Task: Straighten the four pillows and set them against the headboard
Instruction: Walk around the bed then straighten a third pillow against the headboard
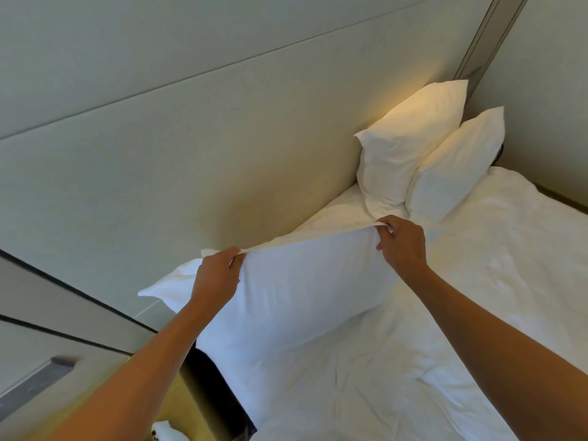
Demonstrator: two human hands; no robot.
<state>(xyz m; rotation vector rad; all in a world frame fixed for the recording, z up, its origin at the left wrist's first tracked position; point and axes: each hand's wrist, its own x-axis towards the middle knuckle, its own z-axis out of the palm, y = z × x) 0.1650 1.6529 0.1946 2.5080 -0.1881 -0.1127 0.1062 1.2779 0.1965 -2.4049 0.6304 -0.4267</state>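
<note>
Low in the frame the white bed [413, 361] spreads out, wrinkled, with lots of open room on the right side; in the middle of the frame a big pillow [296, 297] is held up by its top edge; the left hand [216, 278] pinches the top seam near one corner, and the right hand [402, 246] pinches the seam at the other end, so each grip is closed on the cloth; holding it by the top edge likely lets the stuffing drop down so the pillow hangs flat and straight; its lower end rests on the bed near the bed's left edge, so it could slip off that side; just behind it, at middle left, another pillow [168, 283] pokes out, mostly hidden; farther back, in the upper right of the frame, two more pillows stand up; the back pillow [410, 138] leans on the headboard [191, 154], and the front pillow [458, 163] leans on it; between them and the held pillow the headboard is bare, so there is room to set this one there.
</note>
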